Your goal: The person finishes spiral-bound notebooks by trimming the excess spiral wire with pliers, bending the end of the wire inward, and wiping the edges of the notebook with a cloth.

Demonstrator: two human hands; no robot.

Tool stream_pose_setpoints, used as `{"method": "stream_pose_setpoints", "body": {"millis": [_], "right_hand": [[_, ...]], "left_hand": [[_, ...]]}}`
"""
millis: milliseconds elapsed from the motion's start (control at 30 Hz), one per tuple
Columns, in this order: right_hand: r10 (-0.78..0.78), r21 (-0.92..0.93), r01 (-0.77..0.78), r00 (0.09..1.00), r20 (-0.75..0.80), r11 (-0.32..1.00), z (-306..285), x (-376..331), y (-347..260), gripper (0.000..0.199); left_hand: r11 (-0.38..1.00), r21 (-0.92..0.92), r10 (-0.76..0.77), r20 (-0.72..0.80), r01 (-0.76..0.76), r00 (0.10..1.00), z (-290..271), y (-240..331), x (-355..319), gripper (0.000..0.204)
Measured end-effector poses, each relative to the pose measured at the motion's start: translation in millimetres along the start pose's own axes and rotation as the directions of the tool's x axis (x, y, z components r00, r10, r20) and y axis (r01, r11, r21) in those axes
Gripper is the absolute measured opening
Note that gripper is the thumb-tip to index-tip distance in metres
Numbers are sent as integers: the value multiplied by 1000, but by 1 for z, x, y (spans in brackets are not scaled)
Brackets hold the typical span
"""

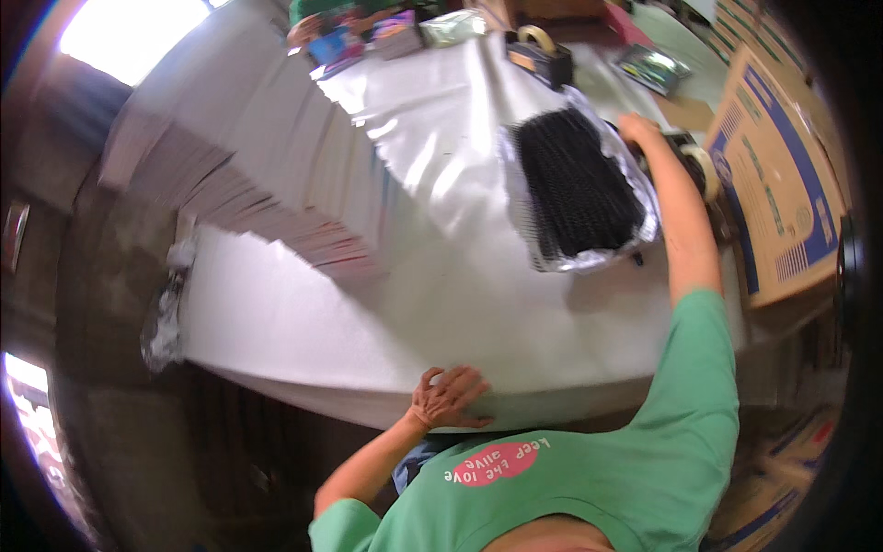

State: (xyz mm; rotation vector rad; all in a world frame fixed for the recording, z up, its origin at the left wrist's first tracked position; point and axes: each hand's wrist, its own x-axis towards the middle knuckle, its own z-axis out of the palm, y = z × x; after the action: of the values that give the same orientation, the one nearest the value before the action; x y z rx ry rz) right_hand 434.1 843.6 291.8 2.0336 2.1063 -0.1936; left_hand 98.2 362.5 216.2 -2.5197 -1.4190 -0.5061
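My left hand [451, 397] lies at the near edge of the white-covered table [276, 313], fingers spread and holding nothing. Stretched far to the right, my right hand [636, 131] is beside the far right corner of an opened clear plastic bag [651, 221]. Many thin black pieces [579, 184] with a ribbed, mesh-like look are packed in that bag. Close to my right hand and forearm is a black tape dispenser [685, 147] with a tan roll, partly hidden by the arm. The fingers of my right hand are small and blurred, so their grip does not show.
Tall stacks of paper sheets or booklets [267, 175] cover the table's left side. A cardboard box [773, 184] stands at the right edge. Farther back are another tape dispenser [540, 57], a plastic-wrapped packet [651, 66] and another person's hand [305, 32] near colourful packs [336, 46].
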Motion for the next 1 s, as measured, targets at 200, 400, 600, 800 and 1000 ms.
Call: {"method": "stream_pose_setpoints", "body": {"millis": [200,400,600,800,1000], "right_hand": [[108,133,-75,960,-260,988,-46,-52,-17,41],[-23,201,737,281,-959,645,-46,-229,-57,49],[64,327,294,648,-759,898,112,-353,-150,50],[178,171,-84,727,-663,982,132,-374,-158,54],[224,324,9,703,-675,946,136,-373,-162,54]], "left_hand": [[935,343,119,-60,-92,991,14,-8,-4,45],[882,463,48,-269,85,962,50,15,-14,46],[918,398,173,-412,6,895,105,31,-24,56],[489,154,863,55,-859,502,142,-108,-65,55],[694,46,719,-108,-719,687,91,-145,-63,54]]}}
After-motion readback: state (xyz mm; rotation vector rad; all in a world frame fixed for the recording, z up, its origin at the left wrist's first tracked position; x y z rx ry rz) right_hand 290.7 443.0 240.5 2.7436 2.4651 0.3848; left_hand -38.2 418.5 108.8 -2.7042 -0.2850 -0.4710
